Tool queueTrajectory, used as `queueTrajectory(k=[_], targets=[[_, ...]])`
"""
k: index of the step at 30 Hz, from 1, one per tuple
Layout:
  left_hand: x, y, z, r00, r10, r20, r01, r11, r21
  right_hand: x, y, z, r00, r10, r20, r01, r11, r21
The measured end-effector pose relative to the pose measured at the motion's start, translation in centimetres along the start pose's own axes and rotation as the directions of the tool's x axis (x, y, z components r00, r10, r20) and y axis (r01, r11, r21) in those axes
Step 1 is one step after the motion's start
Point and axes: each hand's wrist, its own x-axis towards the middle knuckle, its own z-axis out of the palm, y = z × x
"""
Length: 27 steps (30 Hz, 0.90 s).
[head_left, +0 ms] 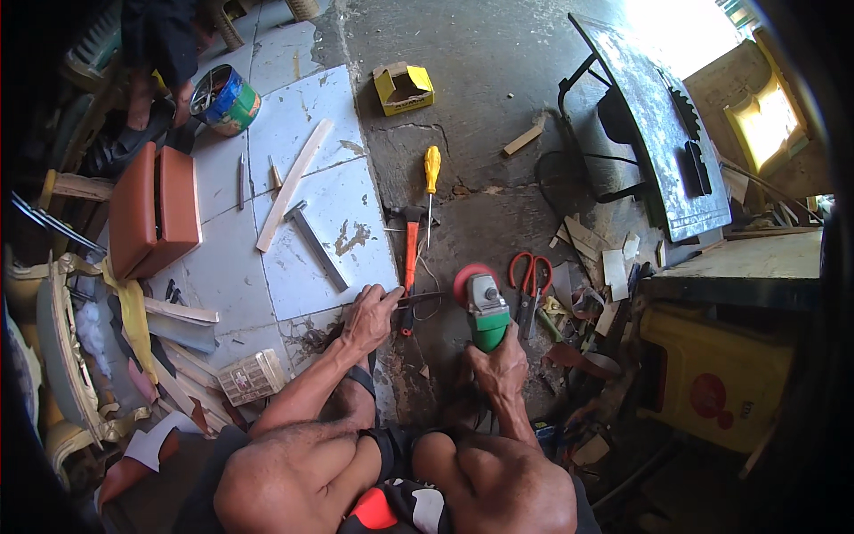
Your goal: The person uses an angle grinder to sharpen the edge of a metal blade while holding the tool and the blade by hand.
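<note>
My right hand (500, 365) is wrapped round the green and grey body of an angle grinder (488, 313). Its reddish disc (471, 283) points away from me, to the left. My left hand (369, 320) is closed on a thin dark metal strip (423, 296), whose free end reaches right to the edge of the disc; I cannot tell whether they touch. Beyond the strip lie an orange-handled hammer (411, 254) and a yellow-handled screwdriver (432, 169). Red-handled scissors (531, 283) rest just right of the grinder. A metal hammer (318, 245) lies on the pale tiles, left of my hands.
A wooden strip (295, 185) lies on the tiles. Farther off are a paint-stained bucket (233, 102) and an open yellow box (405, 91). A saw table (663, 133) stands at far right, a yellow crate (712, 378) nearer. Brown cushioned blocks (178, 200) and another person's feet (140, 111) are left.
</note>
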Motion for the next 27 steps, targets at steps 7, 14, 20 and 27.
queueTrajectory(k=[7, 14, 20, 27], targets=[[-0.5, -0.8, 0.6, 0.986, -0.163, 0.022, 0.164, 0.968, -0.191, -2.0, 0.2, 0.1, 0.973, -0.088, 0.215, 0.106, 0.991, -0.076], [0.4, -1.2, 0.8, 0.975, -0.216, 0.058, 0.223, 0.945, -0.24, -2.2, 0.7, 1.3, 0.945, -0.049, 0.324, 0.083, 0.993, -0.09], [-0.6, -1.3, 1.5, 0.986, -0.158, -0.058, 0.147, 0.976, -0.163, -1.2, -0.7, 2.3, 0.934, -0.104, 0.341, 0.168, 0.972, -0.163], [-0.7, -1.3, 1.4, 0.989, -0.14, -0.055, 0.128, 0.975, -0.18, -0.9, -1.3, 2.2, 0.917, -0.097, 0.387, 0.144, 0.985, -0.095]])
